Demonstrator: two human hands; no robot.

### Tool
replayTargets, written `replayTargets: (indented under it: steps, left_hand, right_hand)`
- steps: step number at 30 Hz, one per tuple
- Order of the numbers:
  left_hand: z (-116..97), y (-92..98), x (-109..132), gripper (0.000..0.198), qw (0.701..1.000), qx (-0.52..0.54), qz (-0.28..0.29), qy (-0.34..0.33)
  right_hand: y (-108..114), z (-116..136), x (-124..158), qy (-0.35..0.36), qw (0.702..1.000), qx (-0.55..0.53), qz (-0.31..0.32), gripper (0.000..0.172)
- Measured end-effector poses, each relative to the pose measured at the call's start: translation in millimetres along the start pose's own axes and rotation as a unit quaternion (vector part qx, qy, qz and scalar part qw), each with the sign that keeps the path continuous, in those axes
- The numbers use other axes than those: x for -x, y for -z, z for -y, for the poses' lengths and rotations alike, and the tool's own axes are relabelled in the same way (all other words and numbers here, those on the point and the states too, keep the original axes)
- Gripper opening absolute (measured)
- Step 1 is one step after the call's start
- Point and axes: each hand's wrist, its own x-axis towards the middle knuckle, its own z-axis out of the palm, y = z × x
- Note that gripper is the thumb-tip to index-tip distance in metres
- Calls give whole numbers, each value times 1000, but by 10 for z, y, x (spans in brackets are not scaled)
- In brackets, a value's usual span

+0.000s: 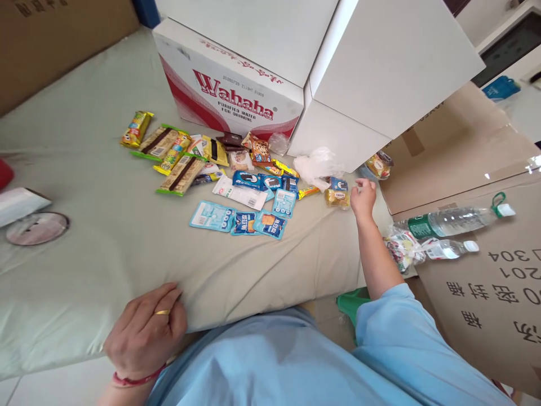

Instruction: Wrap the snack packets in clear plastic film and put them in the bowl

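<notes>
My left hand (147, 327), wearing a gold ring and a red wrist cord, rests at the sheet's near edge with its fingers curled in and nothing seen in them. Out to the right, my right hand (364, 197) has bent fingers; their tips and anything between them are hidden. Just left of it lies a gold-wrapped snack (337, 198), with a small blue packet (338, 184) behind. Beyond the hand is a clear plastic tub (368, 171) holding wrapped snacks (379, 165). A crumpled clear plastic bag (318, 167) lies to the left.
Several snack packets, among them light-blue pouches (211, 216) and a sesame-coloured bar (182, 175), spread across the sheet (262, 265). Behind stand a Wahaha carton (232, 93) and white boxes (393, 56). Water bottles (459, 220) and cardboard (477, 287) are at right.
</notes>
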Motion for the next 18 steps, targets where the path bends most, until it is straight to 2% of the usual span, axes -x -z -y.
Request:
replayTargets:
  steps: [2,3,5,8,10,12,13,15,16,17,18]
  left_hand:
    - [3,-6,13,23,1000,-6,9,5]
    - [-2,-3,11,22,1000,-9,18,12]
    - [-23,19,-14,21,999,-2,30,21]
    - [-74,97,-79,16,998,35,19,56]
    - [-126,178,-117,9,992,35,-4,118]
    - [-209,263,-152,12,979,28,-21,200]
    - [-266,299,-176,18,969,45,-12,244]
    - [-415,335,-261,34,933,135,54,330]
    - [-503,326,-328,42,904,203,108,359]
    - [-593,296,-411,46,876,264,162,369]
    - [-682,246,-507,48,851,310,194,377]
  right_hand:
    - [-85,156,4,100,992,42,63,30]
    - [-156,240,5,128,985,63,102,28]
    - [-300,398,-1,133,974,92,159,24]
    - [-384,553,21,111,974,106,169,12]
    - [-321,592,123,106,981,58,151,11]
    - [-209,603,340,81,977,-100,167,14]
    - [-157,611,495,59,957,-207,194,18]
    - [-96,649,875,5,882,-390,264,28]
    - [-96,683,1089,-17,850,-437,293,31]
    - [-115,727,1307,-35,829,-462,313,33]
    - [-149,777,1523,-49,816,-475,326,34]
